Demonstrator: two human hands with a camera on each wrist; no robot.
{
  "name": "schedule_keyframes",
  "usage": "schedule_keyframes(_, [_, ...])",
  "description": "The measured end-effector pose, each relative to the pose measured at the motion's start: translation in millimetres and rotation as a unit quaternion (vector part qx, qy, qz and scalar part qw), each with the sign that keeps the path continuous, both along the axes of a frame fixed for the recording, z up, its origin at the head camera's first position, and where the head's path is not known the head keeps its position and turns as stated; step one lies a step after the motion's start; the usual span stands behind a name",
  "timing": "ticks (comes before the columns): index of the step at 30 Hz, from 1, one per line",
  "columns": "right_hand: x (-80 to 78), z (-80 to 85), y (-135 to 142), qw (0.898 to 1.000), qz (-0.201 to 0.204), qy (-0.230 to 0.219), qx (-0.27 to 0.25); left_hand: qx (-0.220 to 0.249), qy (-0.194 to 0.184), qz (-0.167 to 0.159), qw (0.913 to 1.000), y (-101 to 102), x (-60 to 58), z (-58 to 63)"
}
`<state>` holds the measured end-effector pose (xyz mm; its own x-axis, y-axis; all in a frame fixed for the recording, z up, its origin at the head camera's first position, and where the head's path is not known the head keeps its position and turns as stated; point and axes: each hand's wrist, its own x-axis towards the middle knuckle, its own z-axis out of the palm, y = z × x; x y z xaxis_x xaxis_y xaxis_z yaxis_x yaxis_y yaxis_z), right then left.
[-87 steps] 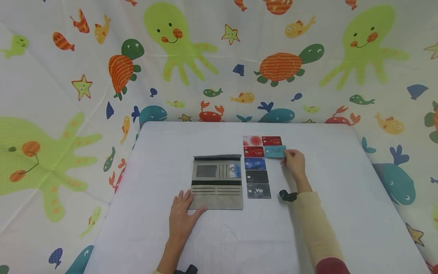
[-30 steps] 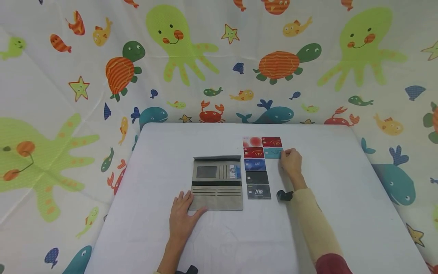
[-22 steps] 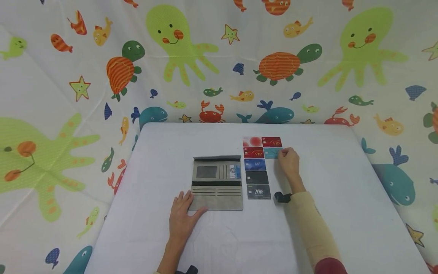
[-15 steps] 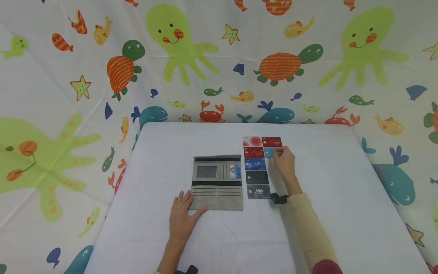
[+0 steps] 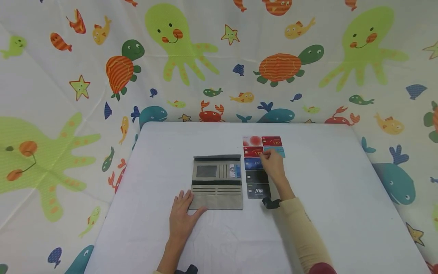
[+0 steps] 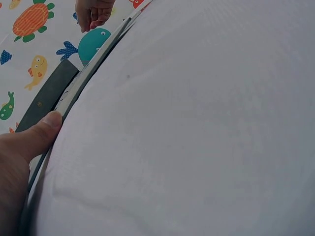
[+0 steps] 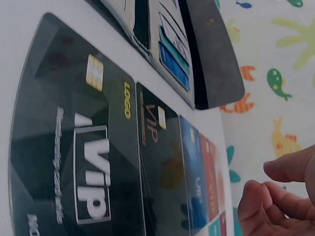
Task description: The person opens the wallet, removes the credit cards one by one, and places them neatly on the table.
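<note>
My left hand [image 5: 181, 219] rests with spread fingers on the lower left corner of an unfolded grey wallet [image 5: 227, 203]; its thumb [image 6: 39, 135] lies along the near edge in the left wrist view. My right hand [image 5: 275, 164] is over the bank cards right of the wallet, its fingertips by the blue VIP card [image 5: 251, 164] and the lower red VIP card [image 5: 252, 151]. In the right wrist view the right hand [image 7: 288, 199] holds nothing, fingers loosely bent and thumb apart. A teal card [image 5: 280, 152] lies partly behind it, right of the lower red card.
A white-and-red card [image 5: 251, 141] and another red VIP card [image 5: 272, 141] form the back row. A black card [image 5: 254, 177] and a dark grey Vip card [image 5: 257, 191] lie nearer me. A blue-and-white card [image 5: 234, 171] sits in a wallet slot. The white table [image 5: 154, 160] meets a printed curtain.
Earlier my right hand pinched the teal card and laid it beside the lower red card. It has let go and moved left toward the blue card. My left hand stays put.
</note>
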<state>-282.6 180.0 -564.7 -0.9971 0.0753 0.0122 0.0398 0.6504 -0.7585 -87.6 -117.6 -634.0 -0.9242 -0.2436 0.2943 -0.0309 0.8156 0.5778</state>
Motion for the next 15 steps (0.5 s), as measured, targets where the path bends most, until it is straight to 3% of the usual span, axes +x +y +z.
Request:
schedule_keyframes(8, [6.5, -1.0, -17, 0.999, 0.046, 0.004, -0.004, 0.012, -0.019, -0.004, 0.9997, -1, 0.2, -0.7])
schedule_keyframes(15, [10.1, -4.9, -32, 0.997, 0.077, -0.016, -0.003, 0.009, 0.011, -0.012, 0.9998, -1, 0.0, -1.4])
